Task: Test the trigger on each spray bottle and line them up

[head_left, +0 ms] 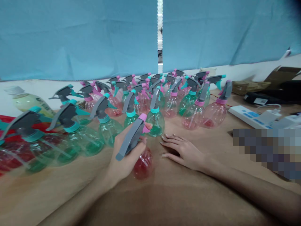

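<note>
My left hand is closed round the neck of a pink spray bottle, which has a grey trigger head with a pink nozzle. The bottle tilts a little above or on the table; I cannot tell whether its base touches. My right hand lies flat on the table with fingers stretched out, holding nothing. Just beyond both hands stands a green spray bottle with a teal collar. Another green spray bottle is left of my left hand.
Several green and pink spray bottles fill the back and left of the wooden table. A larger bottle with a white cap stands at the left. Rightward are a white power strip with plugs and an open cardboard box.
</note>
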Tool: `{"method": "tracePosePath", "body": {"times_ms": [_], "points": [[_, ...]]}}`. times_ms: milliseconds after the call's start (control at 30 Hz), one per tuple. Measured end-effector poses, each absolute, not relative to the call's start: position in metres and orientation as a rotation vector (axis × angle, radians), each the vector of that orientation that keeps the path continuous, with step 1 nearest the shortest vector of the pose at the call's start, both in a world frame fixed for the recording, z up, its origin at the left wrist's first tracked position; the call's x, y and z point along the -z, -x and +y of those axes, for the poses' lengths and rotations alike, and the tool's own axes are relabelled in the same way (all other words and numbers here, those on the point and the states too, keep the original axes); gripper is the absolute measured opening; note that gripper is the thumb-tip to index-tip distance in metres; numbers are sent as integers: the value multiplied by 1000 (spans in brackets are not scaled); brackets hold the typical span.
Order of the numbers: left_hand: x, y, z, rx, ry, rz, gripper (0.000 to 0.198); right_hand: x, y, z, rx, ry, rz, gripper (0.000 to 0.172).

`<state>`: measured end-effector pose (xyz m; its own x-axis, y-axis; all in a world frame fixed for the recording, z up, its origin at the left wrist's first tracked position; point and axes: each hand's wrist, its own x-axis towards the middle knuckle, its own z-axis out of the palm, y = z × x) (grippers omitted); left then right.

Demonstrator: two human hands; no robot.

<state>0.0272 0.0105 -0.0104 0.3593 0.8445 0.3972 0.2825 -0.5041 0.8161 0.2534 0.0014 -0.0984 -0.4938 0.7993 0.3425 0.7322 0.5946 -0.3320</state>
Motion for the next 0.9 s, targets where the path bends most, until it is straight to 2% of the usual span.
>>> {"method": "tracePosePath", "body": {"times_ms": [300,533,900], "points": [[12,-28,12,-1122,-2011,1025,37,98,-254,2,-195,1215,-2369,46],[11,-27,11,-1123,-2016,1103,23,98,-255,2,-182,1217,-2378,48],[9,-27,11,-1108,-2047,1052,34,99,-258,3,-195,1229,-2387,47]]}}
